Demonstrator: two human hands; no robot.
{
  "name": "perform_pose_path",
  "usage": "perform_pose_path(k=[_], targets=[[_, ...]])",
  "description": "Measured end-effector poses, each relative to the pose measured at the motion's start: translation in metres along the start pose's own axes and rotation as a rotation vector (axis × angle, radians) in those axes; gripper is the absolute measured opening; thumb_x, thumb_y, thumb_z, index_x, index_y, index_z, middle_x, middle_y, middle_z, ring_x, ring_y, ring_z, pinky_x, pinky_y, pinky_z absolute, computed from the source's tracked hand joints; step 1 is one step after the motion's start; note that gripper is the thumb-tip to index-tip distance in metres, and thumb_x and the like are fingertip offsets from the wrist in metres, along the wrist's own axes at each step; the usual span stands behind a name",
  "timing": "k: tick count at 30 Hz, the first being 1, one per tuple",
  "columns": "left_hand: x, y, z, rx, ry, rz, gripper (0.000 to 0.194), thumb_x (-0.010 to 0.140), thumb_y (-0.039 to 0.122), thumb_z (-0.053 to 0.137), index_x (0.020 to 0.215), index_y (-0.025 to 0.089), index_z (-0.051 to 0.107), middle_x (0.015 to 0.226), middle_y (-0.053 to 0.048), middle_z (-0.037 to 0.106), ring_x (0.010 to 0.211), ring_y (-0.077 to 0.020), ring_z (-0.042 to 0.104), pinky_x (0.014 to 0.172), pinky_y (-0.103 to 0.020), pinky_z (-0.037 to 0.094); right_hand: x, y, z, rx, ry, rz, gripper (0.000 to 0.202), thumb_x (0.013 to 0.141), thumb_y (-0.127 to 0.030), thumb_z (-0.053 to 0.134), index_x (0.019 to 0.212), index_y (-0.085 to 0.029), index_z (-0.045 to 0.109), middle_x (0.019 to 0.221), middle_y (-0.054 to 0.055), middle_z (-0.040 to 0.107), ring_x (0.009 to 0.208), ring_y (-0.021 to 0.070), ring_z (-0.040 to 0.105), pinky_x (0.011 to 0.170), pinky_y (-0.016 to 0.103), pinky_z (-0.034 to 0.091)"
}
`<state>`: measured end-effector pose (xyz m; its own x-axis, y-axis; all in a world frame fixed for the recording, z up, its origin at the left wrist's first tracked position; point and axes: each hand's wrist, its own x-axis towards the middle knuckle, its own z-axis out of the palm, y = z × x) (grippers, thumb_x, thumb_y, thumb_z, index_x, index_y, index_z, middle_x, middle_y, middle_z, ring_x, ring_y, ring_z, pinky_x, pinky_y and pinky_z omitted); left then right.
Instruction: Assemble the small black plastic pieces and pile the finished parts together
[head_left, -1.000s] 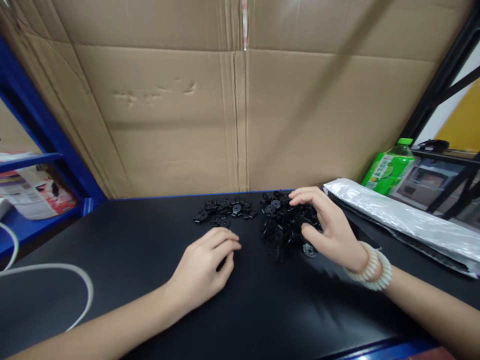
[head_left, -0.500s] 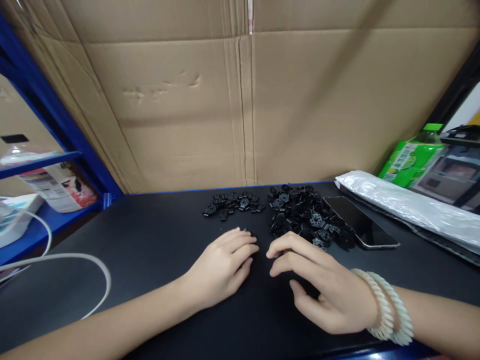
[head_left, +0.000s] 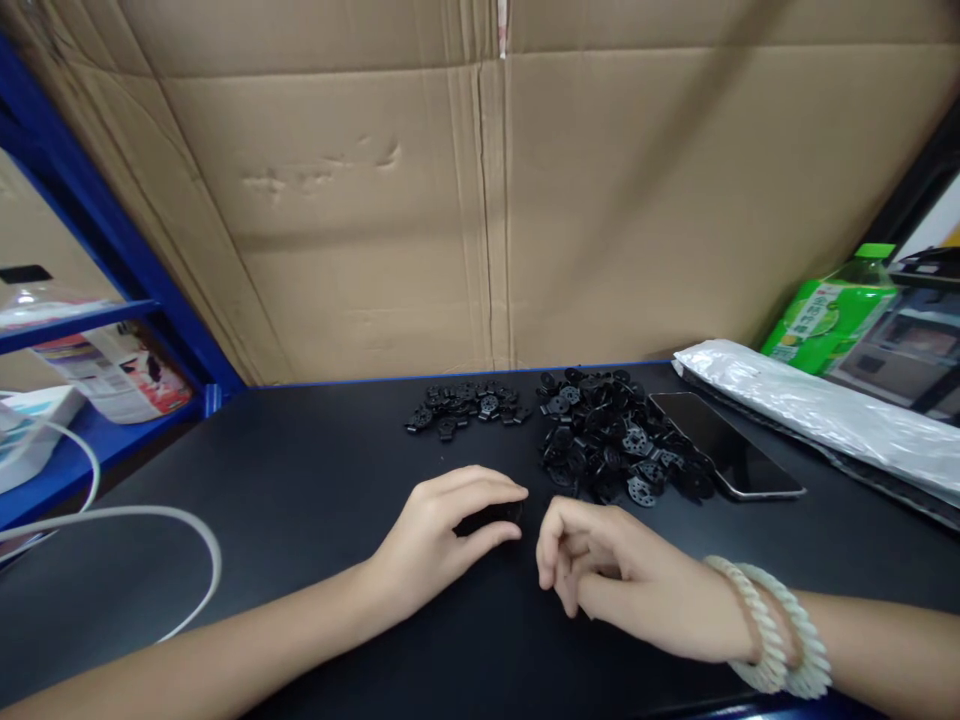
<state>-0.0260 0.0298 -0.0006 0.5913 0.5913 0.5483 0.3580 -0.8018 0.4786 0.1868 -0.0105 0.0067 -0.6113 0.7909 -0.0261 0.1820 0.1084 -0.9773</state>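
My left hand (head_left: pixel 450 525) rests low over the black table, its thumb and fingertips closed around a small black plastic part (head_left: pixel 513 512) that is mostly hidden in the dark gap. Close to its right is my right hand (head_left: pixel 622 575), fingers curled inward and thumb near them; whatever they may hold is hidden. Beyond the hands lie loose black plastic parts with round, perforated heads: a smaller pile (head_left: pixel 469 405) at centre and a larger pile (head_left: pixel 611 435) to its right.
A phone (head_left: pixel 724 445) lies beside the larger pile, with a silvery plastic package (head_left: pixel 817 415) further right. Behind that is a green-capped bottle (head_left: pixel 832 310). A white cable (head_left: pixel 214 550) loops over the table's left side. Cardboard (head_left: pixel 360 220) stands along the back.
My right hand has drawn down from the larger pile, and its spread fingers have curled in. My left hand has turned, parting its thumb and fingers around the black part.
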Motion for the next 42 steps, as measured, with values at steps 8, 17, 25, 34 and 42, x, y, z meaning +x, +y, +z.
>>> perform_pose_path(k=[8, 17, 25, 34, 42], targets=[[-0.003, 0.023, 0.011, -0.311, 0.189, -0.149, 0.022, 0.077, 0.015, 0.072, 0.098, 0.02, 0.069, 0.095, -0.004, 0.07, 0.087, -0.0172, 0.068, 0.076, -0.026, 0.059, 0.008, -0.002, 0.001, 0.489, -0.055, 0.035, 0.034, 0.078, -0.024, 0.062, 0.105, -0.02, 0.042, 0.094, 0.002, 0.053, 0.086, 0.0168, 0.063, 0.077, 0.039, 0.051], [-0.001, 0.024, 0.012, -0.23, 0.168, 0.034, 0.028, 0.074, 0.007, 0.073, 0.1, 0.018, 0.07, 0.095, -0.006, 0.072, 0.079, -0.0158, 0.067, 0.071, -0.026, 0.056, 0.016, 0.001, 0.003, 0.545, -0.081, -0.041, 0.044, 0.072, -0.009, 0.058, 0.115, -0.018, 0.05, 0.101, 0.004, 0.053, 0.096, 0.0154, 0.055, 0.082, 0.035, 0.051], [-0.001, 0.027, 0.014, -0.228, 0.119, 0.083, 0.027, 0.074, 0.008, 0.073, 0.1, 0.017, 0.069, 0.093, -0.007, 0.072, 0.073, -0.0157, 0.067, 0.069, -0.025, 0.057, 0.019, 0.005, 0.003, 0.511, -0.101, -0.074, 0.047, 0.068, -0.005, 0.053, 0.114, -0.016, 0.052, 0.089, 0.0, 0.054, 0.082, 0.0123, 0.055, 0.079, 0.032, 0.049], [-0.001, 0.028, 0.018, -0.26, 0.044, 0.1, 0.023, 0.077, 0.008, 0.069, 0.099, 0.015, 0.07, 0.093, -0.008, 0.068, 0.06, -0.0103, 0.061, 0.058, -0.02, 0.054, 0.017, -0.003, -0.001, 0.278, -0.168, -0.047, 0.041, 0.067, -0.004, 0.043, 0.105, -0.017, 0.051, 0.09, 0.0, 0.05, 0.085, 0.0123, 0.05, 0.08, 0.031, 0.043], [0.001, 0.031, 0.019, -0.251, 0.053, 0.084, 0.011, 0.077, 0.008, 0.067, 0.085, 0.014, 0.07, 0.08, -0.006, 0.068, 0.058, -0.0102, 0.058, 0.055, -0.019, 0.052, 0.017, -0.006, 0.004, 0.133, -0.12, -0.049, 0.033, 0.064, -0.003, 0.038, 0.091, -0.019, 0.048, 0.083, -0.001, 0.045, 0.075, 0.012, 0.045, 0.069, 0.028, 0.042]])
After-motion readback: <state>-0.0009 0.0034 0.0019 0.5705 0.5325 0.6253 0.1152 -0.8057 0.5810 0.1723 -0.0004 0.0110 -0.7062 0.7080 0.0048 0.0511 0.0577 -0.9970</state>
